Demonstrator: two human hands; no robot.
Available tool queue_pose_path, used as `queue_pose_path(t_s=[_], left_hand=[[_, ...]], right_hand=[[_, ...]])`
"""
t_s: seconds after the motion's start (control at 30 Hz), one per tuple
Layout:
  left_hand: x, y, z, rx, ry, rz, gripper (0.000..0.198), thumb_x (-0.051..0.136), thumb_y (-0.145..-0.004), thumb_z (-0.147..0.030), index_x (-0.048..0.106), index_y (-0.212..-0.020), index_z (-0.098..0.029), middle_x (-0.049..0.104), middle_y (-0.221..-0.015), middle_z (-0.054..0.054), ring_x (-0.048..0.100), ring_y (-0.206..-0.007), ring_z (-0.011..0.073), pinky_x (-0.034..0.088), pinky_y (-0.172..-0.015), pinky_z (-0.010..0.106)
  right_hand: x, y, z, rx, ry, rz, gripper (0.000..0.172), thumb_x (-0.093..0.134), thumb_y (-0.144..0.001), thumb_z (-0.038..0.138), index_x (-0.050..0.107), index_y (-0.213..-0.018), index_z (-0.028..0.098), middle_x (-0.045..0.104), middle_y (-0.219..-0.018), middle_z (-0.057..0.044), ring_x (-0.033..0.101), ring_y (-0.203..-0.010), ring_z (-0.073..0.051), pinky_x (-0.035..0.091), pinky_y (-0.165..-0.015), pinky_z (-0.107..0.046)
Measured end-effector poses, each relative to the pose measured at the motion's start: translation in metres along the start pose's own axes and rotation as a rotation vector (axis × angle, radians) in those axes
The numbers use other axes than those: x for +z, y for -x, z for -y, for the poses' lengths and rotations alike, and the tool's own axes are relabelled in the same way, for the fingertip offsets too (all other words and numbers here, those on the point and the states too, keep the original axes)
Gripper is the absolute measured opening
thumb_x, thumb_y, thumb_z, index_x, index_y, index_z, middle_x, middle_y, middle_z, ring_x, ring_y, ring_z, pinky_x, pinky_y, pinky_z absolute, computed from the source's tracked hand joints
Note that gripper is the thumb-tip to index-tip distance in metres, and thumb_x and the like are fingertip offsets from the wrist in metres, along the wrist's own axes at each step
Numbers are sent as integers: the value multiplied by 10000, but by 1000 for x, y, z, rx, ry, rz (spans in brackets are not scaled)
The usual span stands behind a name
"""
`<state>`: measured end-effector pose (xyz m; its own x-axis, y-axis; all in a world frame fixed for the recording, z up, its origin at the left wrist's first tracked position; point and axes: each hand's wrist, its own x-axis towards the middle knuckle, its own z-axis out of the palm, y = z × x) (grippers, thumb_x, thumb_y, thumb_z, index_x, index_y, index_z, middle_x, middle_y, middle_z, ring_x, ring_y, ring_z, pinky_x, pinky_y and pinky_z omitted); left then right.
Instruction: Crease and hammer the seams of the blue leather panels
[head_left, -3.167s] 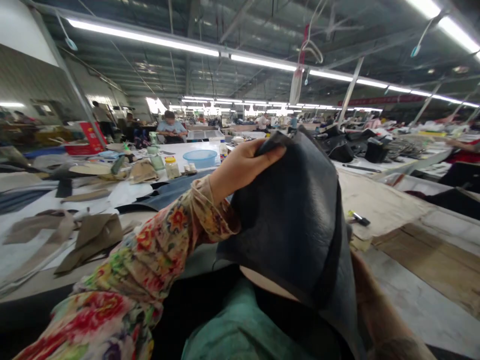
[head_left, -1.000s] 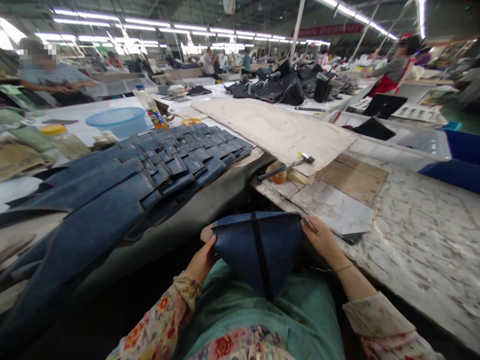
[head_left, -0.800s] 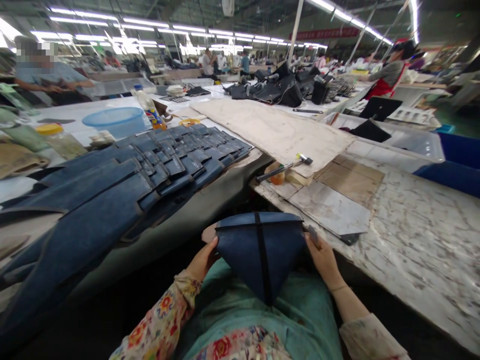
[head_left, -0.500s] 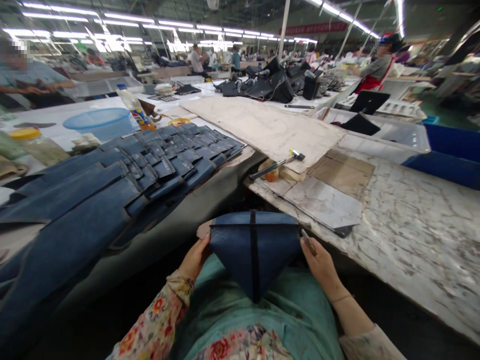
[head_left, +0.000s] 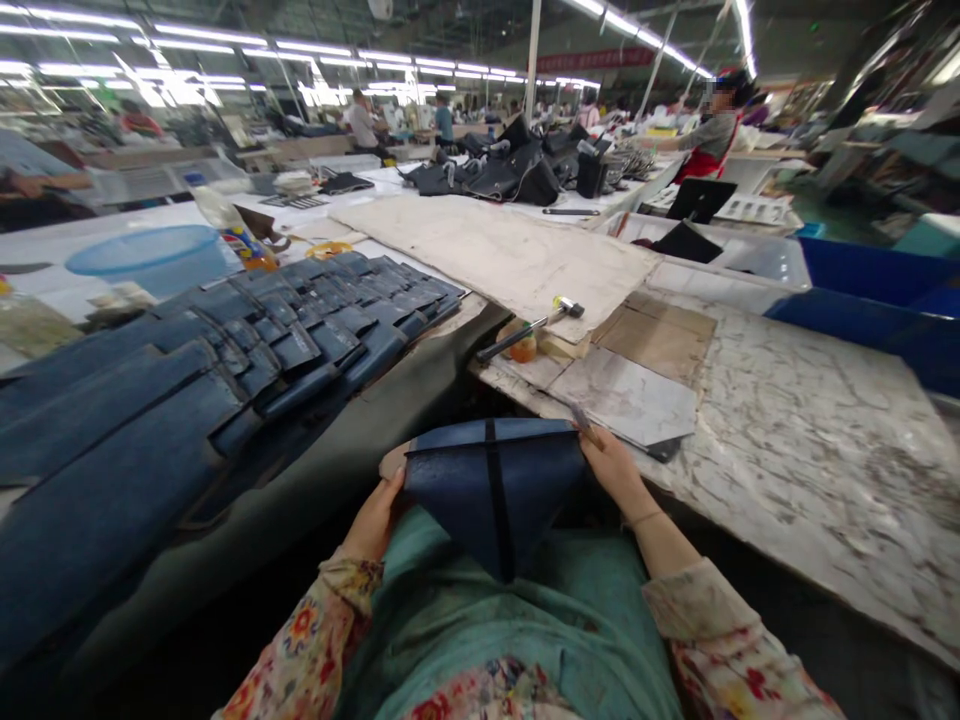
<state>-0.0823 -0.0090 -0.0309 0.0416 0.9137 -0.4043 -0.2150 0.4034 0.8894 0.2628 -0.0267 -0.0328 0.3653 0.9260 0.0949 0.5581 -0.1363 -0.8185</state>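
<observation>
A dark blue leather piece (head_left: 517, 490), triangular with a black strip down its middle, rests against my lap. My left hand (head_left: 375, 515) grips its left edge, fingers curled round it. My right hand (head_left: 611, 470) holds its upper right corner, and a thin slim tool sticks out from those fingers toward the table. A long overlapping row of dark blue leather pieces (head_left: 225, 350) lies on the table to my left.
A hammer (head_left: 532, 325) lies at the edge of a beige board (head_left: 495, 250), beside brown card and a grey sheet (head_left: 626, 400). A blue basin (head_left: 146, 260), a bottle (head_left: 232, 230) and jars stand far left. Black bags pile up at the back. Other people work at distant tables.
The leather piece has come down from in front of my face to my lap. Over the last second my right hand rose slightly along its right corner.
</observation>
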Motion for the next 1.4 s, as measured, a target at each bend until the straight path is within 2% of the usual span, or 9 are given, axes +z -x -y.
queue_pose_path(t_s=[0.2,0.27,0.37,0.47,0.63,0.73,0.83,1.07,1.4], left_hand=[[-12,-9,12,-63,-48,-112,504,588,-785,-450,506,-1230,-229,539,-1281,82,498,-1185,267,457,-938,391],[-17,-7,11,72,-222,-224,566,613,-765,-435,459,-1261,-211,505,-1304,101,474,-1205,263,417,-983,396],[-14,2,2,500,-584,-315,568,597,-779,-366,415,-1286,-185,447,-1337,116,428,-1234,251,363,-1032,412],[11,13,-12,853,-870,-147,371,497,-848,-293,493,-1204,-189,516,-1248,95,471,-1180,221,375,-1023,419],[86,23,-16,1104,-1128,227,307,429,-878,-192,540,-1165,-196,582,-1183,67,515,-1108,183,409,-983,373],[126,21,-7,1167,-1238,323,337,423,-881,-185,524,-1203,-195,563,-1236,59,492,-1130,188,389,-986,371],[148,15,6,1220,-1318,334,367,407,-898,-218,480,-1256,-188,521,-1301,53,448,-1186,194,337,-1020,386],[145,8,24,1300,-1406,314,390,367,-920,-246,423,-1299,-178,481,-1345,44,391,-1243,183,258,-1056,377],[166,18,1,1141,-1449,261,189,453,-851,-197,565,-1003,-184,592,-991,62,503,-957,215,376,-845,386]], right_hand=[[11,-3,-7,62,-13,62,433,404,-764,503,653,-694,156,597,-561,-26,556,-581,-190,425,-537,-280],[4,10,-6,57,-11,64,436,433,-761,523,646,-689,149,600,-582,-26,554,-589,-186,420,-538,-273],[-8,34,0,40,12,24,411,489,-763,534,634,-735,150,598,-631,-24,551,-639,-183,426,-602,-277],[-11,57,4,-22,17,-5,380,484,-803,511,619,-844,159,618,-744,-37,564,-719,-180,442,-688,-283],[-5,77,-2,-207,63,-21,321,438,-873,428,613,-994,188,624,-904,-69,589,-842,-185,466,-779,-300],[-6,79,-7,-242,127,0,329,421,-890,393,588,-1102,205,618,-956,-75,592,-882,-188,472,-813,-314],[-8,81,-6,-255,139,22,342,401,-900,375,563,-1151,209,611,-982,-80,593,-908,-193,476,-831,-323],[-6,82,-3,-237,111,12,327,415,-897,357,564,-1141,200,617,-1000,-75,594,-939,-189,470,-857,-320],[-7,82,-7,-242,110,42,374,396,-900,393,548,-1178,193,629,-1023,-94,605,-947,-204,480,-849,-333]])
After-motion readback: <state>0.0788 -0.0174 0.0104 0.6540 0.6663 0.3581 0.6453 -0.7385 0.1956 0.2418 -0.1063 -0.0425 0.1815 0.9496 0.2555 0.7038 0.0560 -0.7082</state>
